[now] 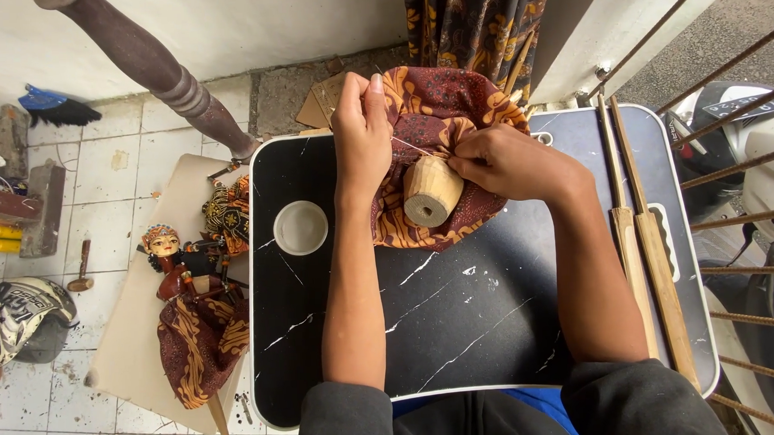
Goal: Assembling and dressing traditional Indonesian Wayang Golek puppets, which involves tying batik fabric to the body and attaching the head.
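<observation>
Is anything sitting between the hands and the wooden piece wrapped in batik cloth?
Nothing visible. The left hand grips the batik cloth and the right hand pinches it at the wooden piece. The white cup sits apart, to the left.

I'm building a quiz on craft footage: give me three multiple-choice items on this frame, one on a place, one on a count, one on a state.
1. Where does the finished puppet lie?
A on the black table
B on a board on the floor
C on the windowsill

2. How many long wooden sticks lie on the black table's right side?
A two
B four
C none

3. What does the right hand do?
A rests flat
B pinches batik cloth against the wooden piece
C holds a hammer

Answers: B, it lies on a board left of the table; A, two side by side; B, fingers gather cloth there while the left hand pulls thread.
</observation>
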